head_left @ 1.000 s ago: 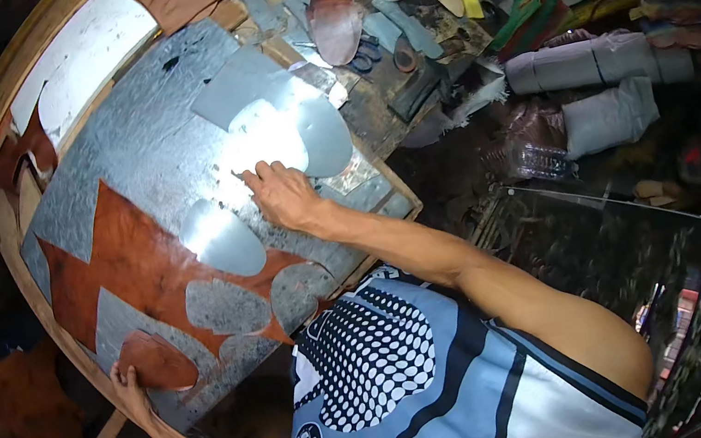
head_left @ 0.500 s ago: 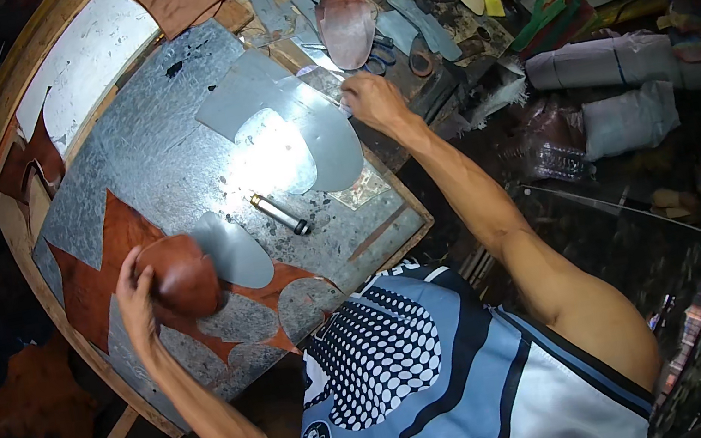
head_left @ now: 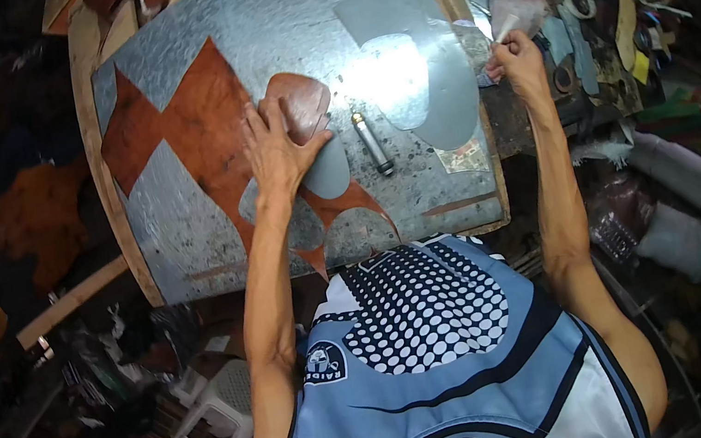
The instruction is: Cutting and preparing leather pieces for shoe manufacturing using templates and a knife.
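Observation:
My left hand (head_left: 275, 150) lies with spread fingers at the edge of a glossy brown rounded leather piece (head_left: 297, 100), thumb over its lower side. Beneath are a grey rounded flat piece (head_left: 329, 171) and a reddish-brown leather hide (head_left: 204, 104) with cut-out curves. My right hand (head_left: 520, 62) is closed at the lower tip of another rounded leather piece (head_left: 516, 0) on the right side. Something thin and pale shows at its fingertips, its kind unclear. Between the hands lies a silver cylinder (head_left: 372, 145) with a gold tip and black end.
A metal-topped board (head_left: 207, 254) with a wooden rim bears these things. Grey sheet pieces (head_left: 442, 100) lie to its right. Past its right edge are leather scraps and a tape roll (head_left: 580, 2). Wrapped rolls (head_left: 680, 170) lie at right, a white stool (head_left: 216, 413) lower left.
The view has turned and shifted. My left hand has spread its fingers and moved rightward over the grey piece with the brown leather piece. My right hand has reached the other leather piece's tip.

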A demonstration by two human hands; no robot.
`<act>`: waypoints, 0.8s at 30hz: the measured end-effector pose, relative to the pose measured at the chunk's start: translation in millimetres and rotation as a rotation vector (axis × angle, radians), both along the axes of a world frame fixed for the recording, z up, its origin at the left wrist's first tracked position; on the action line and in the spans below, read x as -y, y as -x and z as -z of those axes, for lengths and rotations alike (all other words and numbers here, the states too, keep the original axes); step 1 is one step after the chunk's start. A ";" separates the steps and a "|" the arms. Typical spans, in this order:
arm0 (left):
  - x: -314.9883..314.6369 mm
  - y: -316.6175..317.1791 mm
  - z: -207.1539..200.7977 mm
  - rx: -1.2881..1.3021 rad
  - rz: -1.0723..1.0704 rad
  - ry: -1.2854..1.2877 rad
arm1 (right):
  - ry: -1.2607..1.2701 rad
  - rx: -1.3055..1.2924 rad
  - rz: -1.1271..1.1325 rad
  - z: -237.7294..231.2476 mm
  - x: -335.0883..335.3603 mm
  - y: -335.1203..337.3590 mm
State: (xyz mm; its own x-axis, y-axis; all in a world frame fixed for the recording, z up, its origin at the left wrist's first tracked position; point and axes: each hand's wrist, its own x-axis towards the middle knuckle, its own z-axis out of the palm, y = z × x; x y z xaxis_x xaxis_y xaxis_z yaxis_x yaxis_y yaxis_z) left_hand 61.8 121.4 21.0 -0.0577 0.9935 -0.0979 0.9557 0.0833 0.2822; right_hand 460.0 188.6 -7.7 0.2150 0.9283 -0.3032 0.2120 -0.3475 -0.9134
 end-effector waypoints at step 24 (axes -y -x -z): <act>-103.7 -1.3 41.3 0.069 -0.148 -0.166 | -0.277 -0.150 -0.391 28.5 -86.9 227.6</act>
